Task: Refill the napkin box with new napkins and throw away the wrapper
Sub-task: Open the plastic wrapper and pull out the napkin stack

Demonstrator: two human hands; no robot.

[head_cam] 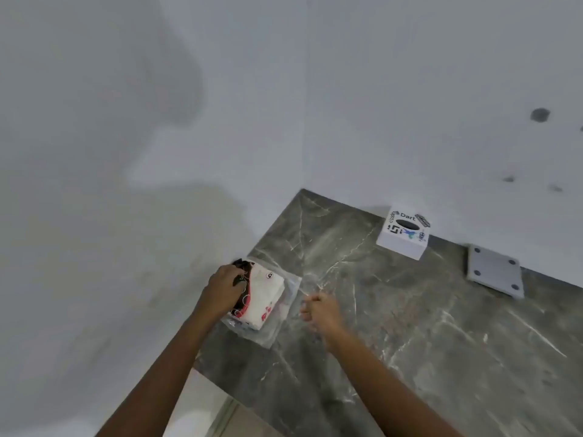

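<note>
A white napkin pack (263, 294) with red and black print lies on a clear plastic wrapper (284, 313) near the left edge of the dark marble counter (410, 342). My left hand (224, 288) grips the pack's black left end. My right hand (320, 312) is closed, pinching the clear wrapper's right edge; this part is blurred. The white napkin box (403, 236), with stickers and a dark oval slot on top, stands against the back wall, far from both hands.
A grey square plate (495, 271) with four holes lies to the right of the box by the wall. White walls meet at the counter's back corner. The counter's left edge drops to a pale floor.
</note>
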